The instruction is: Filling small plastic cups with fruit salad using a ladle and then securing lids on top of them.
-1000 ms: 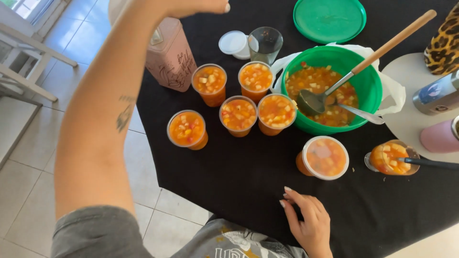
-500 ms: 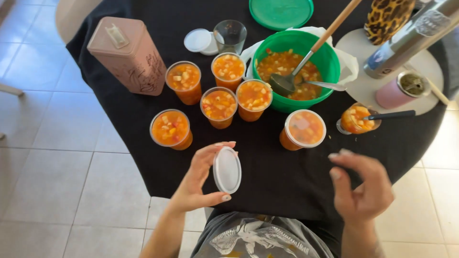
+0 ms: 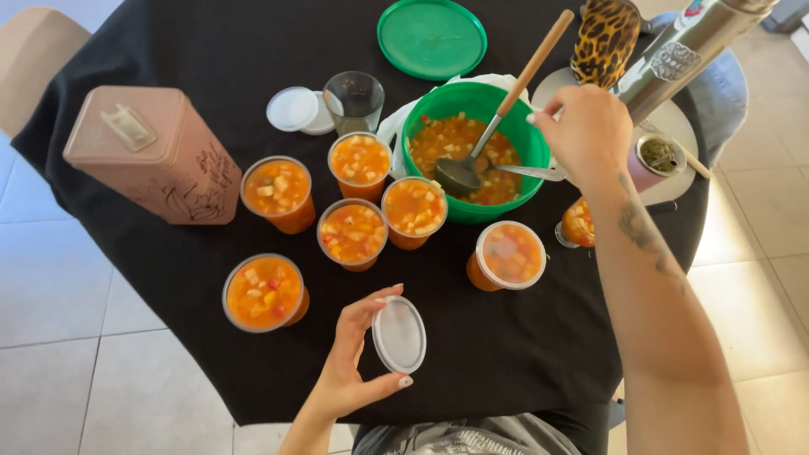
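It looked a home dining spot; a black-clothed table (image 3: 211, 50) stood on pale floor tiles (image 3: 59, 295); a chair (image 3: 34, 42) beside it.

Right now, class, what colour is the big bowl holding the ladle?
Green: the bowl shows best in the head view, the only one.

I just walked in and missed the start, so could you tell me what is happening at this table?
A person is portioning an orange, chunky soup from a green bowl into clear plastic cups. The left hand holds a round clear lid above the black tablecloth. The right hand reaches over by the bowl, near the ladle resting in it. One cup already has its lid on; five filled cups stand open beside it, and spare lids lie near an empty cup.
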